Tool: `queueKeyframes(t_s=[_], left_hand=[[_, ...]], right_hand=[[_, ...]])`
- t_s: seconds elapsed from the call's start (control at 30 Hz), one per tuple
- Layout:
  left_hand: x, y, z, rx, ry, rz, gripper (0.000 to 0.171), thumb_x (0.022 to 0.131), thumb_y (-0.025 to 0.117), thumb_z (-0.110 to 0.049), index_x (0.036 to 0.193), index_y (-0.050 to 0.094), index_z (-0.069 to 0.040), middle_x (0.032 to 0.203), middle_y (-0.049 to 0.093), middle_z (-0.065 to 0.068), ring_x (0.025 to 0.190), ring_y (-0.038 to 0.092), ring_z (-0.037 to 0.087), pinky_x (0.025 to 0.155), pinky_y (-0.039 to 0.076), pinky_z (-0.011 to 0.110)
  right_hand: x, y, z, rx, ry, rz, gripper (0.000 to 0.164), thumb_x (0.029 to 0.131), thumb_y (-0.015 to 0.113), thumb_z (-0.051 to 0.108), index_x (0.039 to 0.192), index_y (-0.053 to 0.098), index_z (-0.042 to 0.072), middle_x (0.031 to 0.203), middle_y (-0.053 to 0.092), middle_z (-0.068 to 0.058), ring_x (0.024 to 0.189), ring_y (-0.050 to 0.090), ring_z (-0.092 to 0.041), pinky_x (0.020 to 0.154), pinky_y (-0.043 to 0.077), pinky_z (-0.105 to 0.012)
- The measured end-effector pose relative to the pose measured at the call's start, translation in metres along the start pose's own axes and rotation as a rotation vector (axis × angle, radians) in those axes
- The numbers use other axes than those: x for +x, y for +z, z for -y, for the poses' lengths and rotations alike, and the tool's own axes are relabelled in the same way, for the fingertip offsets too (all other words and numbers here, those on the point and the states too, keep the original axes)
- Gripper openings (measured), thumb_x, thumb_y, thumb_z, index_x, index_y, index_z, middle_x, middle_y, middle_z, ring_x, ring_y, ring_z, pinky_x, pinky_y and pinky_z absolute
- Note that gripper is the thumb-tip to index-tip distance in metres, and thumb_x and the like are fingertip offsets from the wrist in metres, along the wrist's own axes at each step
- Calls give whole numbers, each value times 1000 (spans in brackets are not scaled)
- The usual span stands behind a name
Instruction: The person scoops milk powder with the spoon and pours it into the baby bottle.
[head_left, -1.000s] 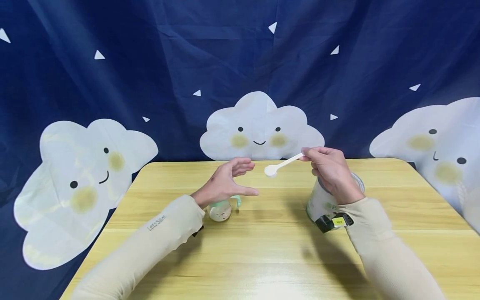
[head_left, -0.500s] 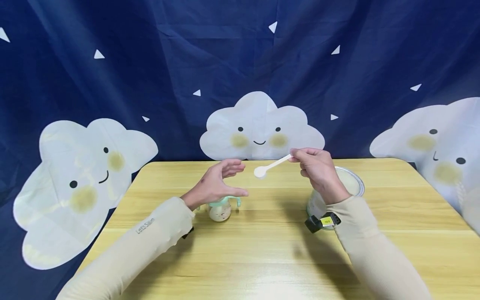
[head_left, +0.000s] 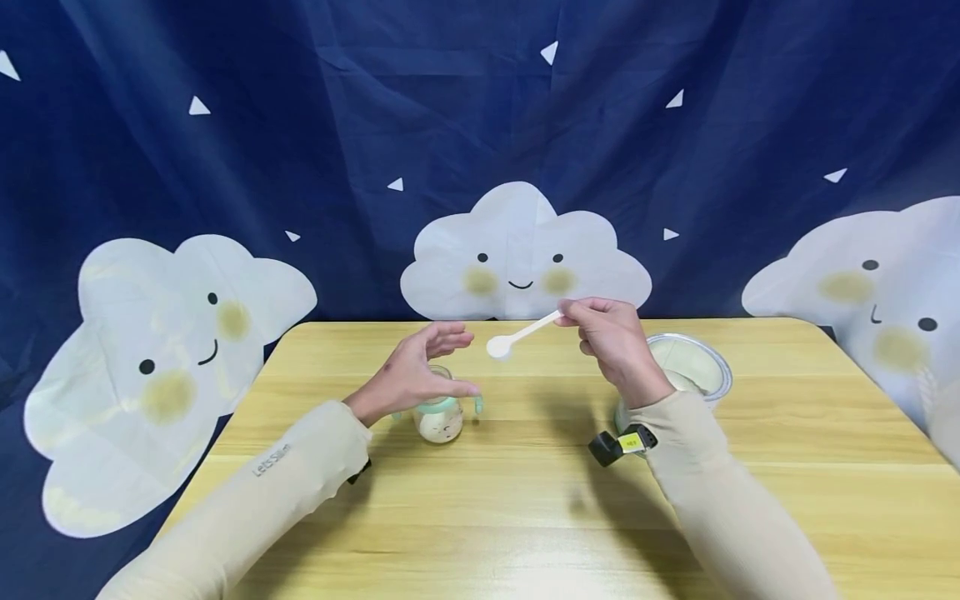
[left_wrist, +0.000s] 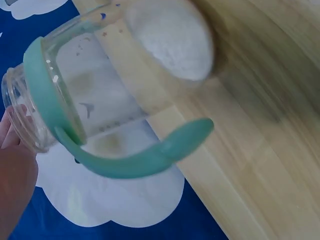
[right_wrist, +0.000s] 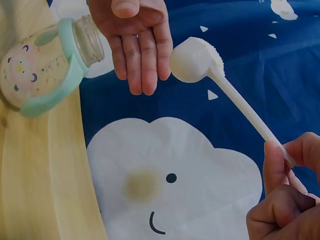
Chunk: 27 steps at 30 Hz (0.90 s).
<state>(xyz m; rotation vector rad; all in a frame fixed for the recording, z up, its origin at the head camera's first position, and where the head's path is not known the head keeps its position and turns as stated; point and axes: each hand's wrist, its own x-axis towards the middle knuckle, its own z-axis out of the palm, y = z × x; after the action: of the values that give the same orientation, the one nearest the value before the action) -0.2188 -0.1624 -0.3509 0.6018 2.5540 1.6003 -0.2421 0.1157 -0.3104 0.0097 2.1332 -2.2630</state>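
Observation:
My right hand point(head_left: 611, 343) pinches the end of a white scoop's point(head_left: 501, 346) handle, holding it in the air. Pale powder heaps above the scoop's bowl in the right wrist view. Held out with fingers straight and thumb apart, my left hand point(head_left: 411, 371) overlaps the clear baby bottle point(head_left: 439, 427) in the head view. That bottle stands upright without a lid, its threaded neck point(right_wrist: 89, 42) bare. It has a mint-green collar with curved handles point(left_wrist: 150, 159), and white powder point(left_wrist: 172, 42) in its bottom. Part of its neck is hidden behind the left hand.
A large round can point(head_left: 727, 379) of pale powder stands uncovered on the right, partly hidden behind my right wrist. Both stand on a light wooden table point(head_left: 517, 492). A dark blue curtain point(head_left: 360, 108) with smiling clouds hangs behind the table's far edge.
Both hands have moved left, the right one carrying the loaded scoop toward the bottle's side. More of the bottle and of the can's opening now shows.

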Motion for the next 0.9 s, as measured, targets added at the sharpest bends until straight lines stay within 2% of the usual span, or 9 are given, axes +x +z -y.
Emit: queueKeyframes(t_s=[0.33, 0.73, 0.9], left_hand=[[-11, -9, 11, -3, 7, -28, 82, 70, 94, -19, 139, 51, -8, 138, 60, 6, 133, 49, 28, 111, 38, 52], [-22, -13, 26, 21, 9, -68, 81, 69, 94, -15, 137, 51, -3, 134, 62, 11, 129, 55, 27, 112, 36, 51], [-28, -15, 29, 34, -9, -80, 80, 69, 93, -15, 136, 51, -2, 134, 63, 11, 128, 55, 27, 112, 36, 50]], right_hand=[[5, 17, -4, -3, 3, 2, 21, 90, 67, 8, 71, 72, 15, 64, 68, 8, 45, 30, -2, 42, 23, -15], [6, 38, -6, 7, 33, 11, 18, 91, 68, 9, 74, 72, 12, 64, 68, 6, 43, 30, -2, 40, 23, -16], [7, 46, -8, 6, 45, 29, 14, 91, 68, 7, 78, 73, 10, 67, 69, 5, 41, 29, -3, 40, 22, -15]])
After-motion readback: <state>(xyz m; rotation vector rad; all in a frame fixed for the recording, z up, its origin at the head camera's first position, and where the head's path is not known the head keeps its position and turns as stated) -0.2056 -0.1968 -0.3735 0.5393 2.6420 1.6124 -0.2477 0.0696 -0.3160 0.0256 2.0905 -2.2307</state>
